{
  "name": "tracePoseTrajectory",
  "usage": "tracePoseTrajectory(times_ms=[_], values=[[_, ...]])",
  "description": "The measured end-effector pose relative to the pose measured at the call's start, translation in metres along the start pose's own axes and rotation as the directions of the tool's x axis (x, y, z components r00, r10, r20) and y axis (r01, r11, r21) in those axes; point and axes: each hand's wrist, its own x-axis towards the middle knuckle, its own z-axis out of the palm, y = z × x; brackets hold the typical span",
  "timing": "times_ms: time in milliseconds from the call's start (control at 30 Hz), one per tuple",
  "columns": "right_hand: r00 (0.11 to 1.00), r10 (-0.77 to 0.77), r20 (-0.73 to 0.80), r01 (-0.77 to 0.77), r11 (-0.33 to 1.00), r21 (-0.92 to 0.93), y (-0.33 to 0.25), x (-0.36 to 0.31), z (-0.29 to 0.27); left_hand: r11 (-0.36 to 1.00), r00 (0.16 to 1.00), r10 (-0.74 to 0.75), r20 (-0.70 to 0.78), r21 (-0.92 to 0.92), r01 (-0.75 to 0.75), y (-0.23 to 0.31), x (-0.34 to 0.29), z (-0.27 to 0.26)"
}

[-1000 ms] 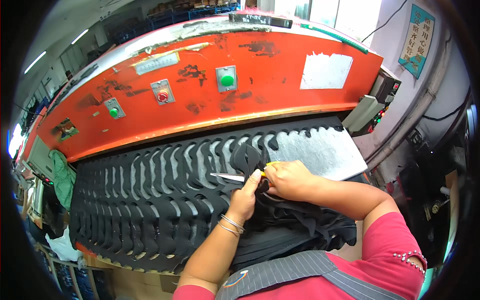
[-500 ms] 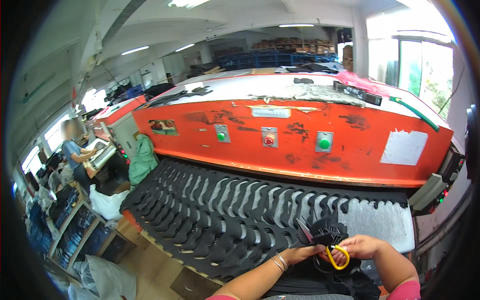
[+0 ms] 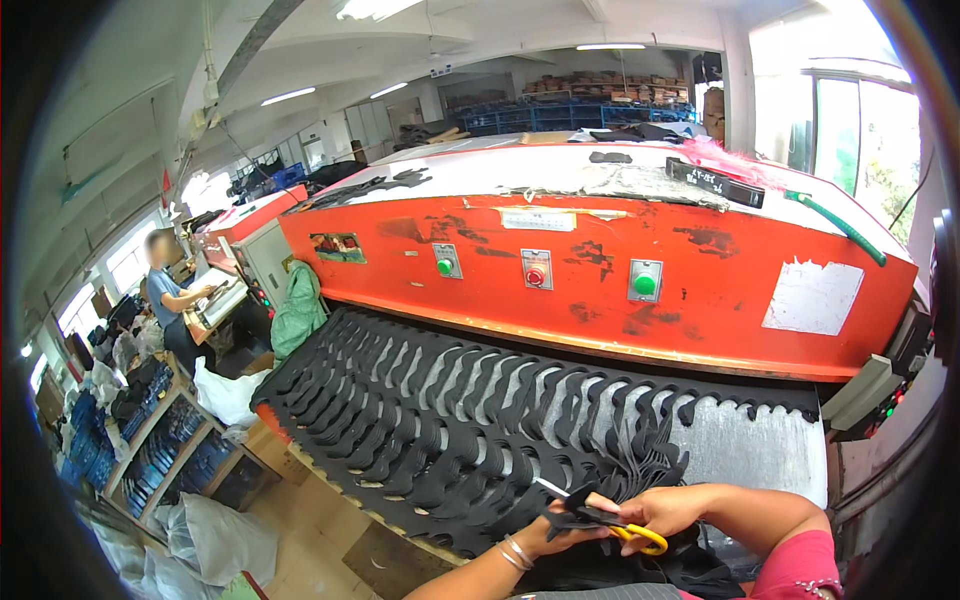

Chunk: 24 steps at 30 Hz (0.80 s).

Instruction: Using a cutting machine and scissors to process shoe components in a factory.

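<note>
Black cut-out sheet [image 3: 440, 435] lay left of the grip and beyond it. 2 bangles [image 3: 516, 553] circled the left wrist. The left hand [image 3: 558, 530] was closed on a small black piece [image 3: 577, 498], with a blade pointing out past it. Black strips [image 3: 650, 465] fanned just beyond. The right hand [image 3: 668, 510] gripped yellow-handled scissors [image 3: 660, 544]; right of it stretched a pale board [image 3: 755, 450].

One left hand [image 3: 556, 532], one right hand [image 3: 668, 508], one pair of scissors [image 3: 650, 533] and two bangles [image 3: 517, 551] are counted at lower centre. Two green buttons [image 3: 645, 285] and one red button [image 3: 536, 276] are recorded on one orange machine [image 3: 745, 300]. At left, one co-worker [image 3: 164, 297] is noted. Black strips [image 3: 455, 440] are too overlapped to be counted.
</note>
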Motion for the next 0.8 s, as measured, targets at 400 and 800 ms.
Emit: tracePoseTrajectory(times_ms=[400, 800], values=[[0.056, -0.344, -0.937, 0.014, 0.939, -0.344, -0.134, 0.002, -0.243, 0.953, 0.873, -0.300, -0.385, -0.081, 0.292, 0.054, -0.091, -0.257], [-0.219, -0.182, -0.959, -0.860, 0.500, 0.101, -0.111, 0.091, -0.445, 0.703, 0.830, 0.172, -0.531, 0.656, 0.274, 0.168, -0.090, -0.676]])
